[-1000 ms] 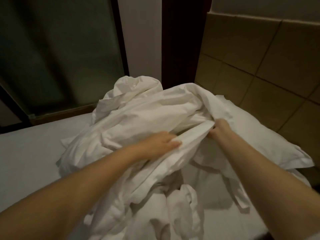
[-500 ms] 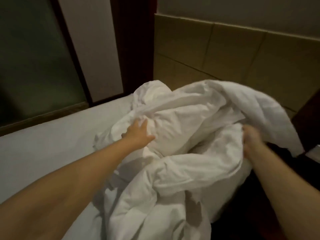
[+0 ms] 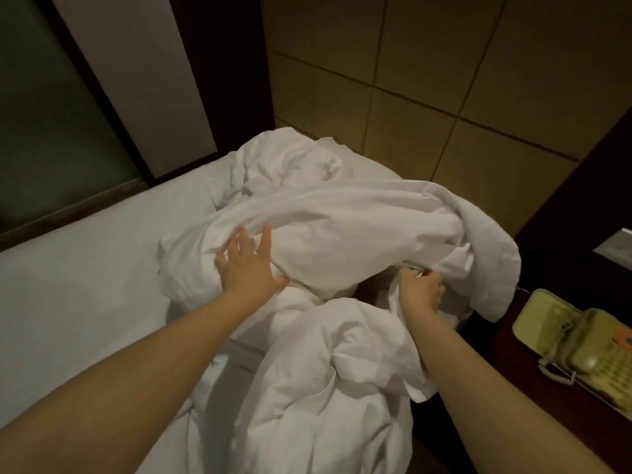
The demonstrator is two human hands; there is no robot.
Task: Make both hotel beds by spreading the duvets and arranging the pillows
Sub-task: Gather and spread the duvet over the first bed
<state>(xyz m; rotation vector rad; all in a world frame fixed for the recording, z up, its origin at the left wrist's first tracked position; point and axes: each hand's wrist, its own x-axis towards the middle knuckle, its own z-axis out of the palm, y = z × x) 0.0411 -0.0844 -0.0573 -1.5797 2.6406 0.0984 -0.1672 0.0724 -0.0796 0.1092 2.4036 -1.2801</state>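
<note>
A crumpled white duvet [image 3: 342, 227] lies bunched at the head end of the bed [image 3: 85, 275], with part of it trailing down toward me. My left hand [image 3: 248, 265] presses on the bundle's left side with fingers spread. My right hand [image 3: 420, 290] grips a fold of the duvet under the bundle's right side, near the bed's edge. No pillow shows clearly; the heap may hide one.
A padded tan headboard [image 3: 444, 97] stands behind the heap. To the right is a dark bedside table [image 3: 506, 340] carrying a yellowish telephone [image 3: 581, 347]. A dark glass panel [image 3: 44, 124] borders the bed's far left side.
The view has swung right, bringing the bedside table and telephone into sight. My left hand moved from the duvet's edge onto the bundle's left side; my right hand dropped lower, under the fabric.
</note>
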